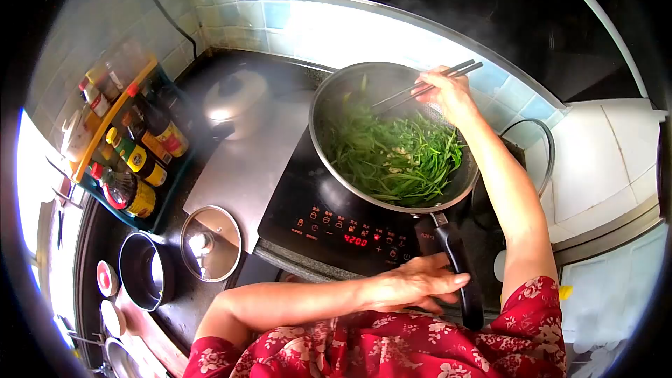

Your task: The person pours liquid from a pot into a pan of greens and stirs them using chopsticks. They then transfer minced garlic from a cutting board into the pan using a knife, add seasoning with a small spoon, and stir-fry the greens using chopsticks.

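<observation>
A deep pan (316, 133) sits on the induction cooker (315, 196), with long green leafy vegetables (399, 161) inside and steam rising from it. My right hand (448, 91) is closed around a pair of dark chopsticks (406, 96) above the far right rim. Their tips point down to the left, into the steam over the greens. At the near side, my left hand (420, 283) is at the pan's black handle (455, 252), thumb laid across it. The handle partly hides the other fingers.
A lidded pot (238, 101) stands at the back left. Left of the cooker are a rack (143, 220) of sauce bottles, a glass lid (211, 243), a dark pot (143, 269) and small bowls (113, 317). The range hood (448, 28) overhangs the back.
</observation>
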`<state>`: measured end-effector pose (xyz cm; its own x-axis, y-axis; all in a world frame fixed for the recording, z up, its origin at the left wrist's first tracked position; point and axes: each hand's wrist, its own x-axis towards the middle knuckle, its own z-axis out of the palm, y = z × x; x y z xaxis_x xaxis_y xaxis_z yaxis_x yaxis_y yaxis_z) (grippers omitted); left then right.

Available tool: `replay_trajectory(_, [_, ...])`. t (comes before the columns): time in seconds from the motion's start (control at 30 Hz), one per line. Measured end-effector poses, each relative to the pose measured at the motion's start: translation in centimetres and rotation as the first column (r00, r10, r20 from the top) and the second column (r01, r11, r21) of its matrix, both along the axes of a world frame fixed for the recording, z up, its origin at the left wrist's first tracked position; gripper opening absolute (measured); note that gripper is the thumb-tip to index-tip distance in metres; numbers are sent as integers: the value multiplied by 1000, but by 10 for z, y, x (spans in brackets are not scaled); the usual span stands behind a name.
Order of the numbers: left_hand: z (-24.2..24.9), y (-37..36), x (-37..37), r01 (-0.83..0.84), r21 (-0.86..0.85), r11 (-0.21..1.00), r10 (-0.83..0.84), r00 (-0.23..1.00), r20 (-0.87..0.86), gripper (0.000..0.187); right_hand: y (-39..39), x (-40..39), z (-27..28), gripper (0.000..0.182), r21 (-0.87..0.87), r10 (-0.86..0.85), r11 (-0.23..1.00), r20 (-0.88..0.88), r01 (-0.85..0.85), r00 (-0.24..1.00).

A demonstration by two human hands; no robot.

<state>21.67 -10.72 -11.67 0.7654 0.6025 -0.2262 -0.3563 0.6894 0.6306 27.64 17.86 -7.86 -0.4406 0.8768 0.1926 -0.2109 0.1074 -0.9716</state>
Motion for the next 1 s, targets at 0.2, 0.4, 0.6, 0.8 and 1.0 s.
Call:
replay_trajectory(0.2, [-7, 5, 22, -7, -160, 987, 58, 945, 321, 40, -75, 11, 38, 8, 74, 60, 994, 292, -85, 955])
replay_trajectory(0.4, [-7, 2, 24, -67, -179, 981, 129, 924, 360, 25, -100, 63, 30, 5, 85, -48, 996, 251, 28, 967])
replay_trajectory(0.6, [-4, 1, 19, -90, -175, 980, 139, 946, 294, 26, -114, 94, 74, 8, 287, -343, 920, 257, 267, 904])
replay_trajectory(0.8, [-2, -2, 16, -121, -166, 979, 164, 946, 279, 24, -81, 78, 17, 10, 198, -343, 933, 238, 300, 909])
replay_trajectory(1.0, [-4, 1, 13, -88, -139, 986, 124, 952, 279, 21, -96, 34, 41, 9, 86, -225, 971, 4, 224, 974])
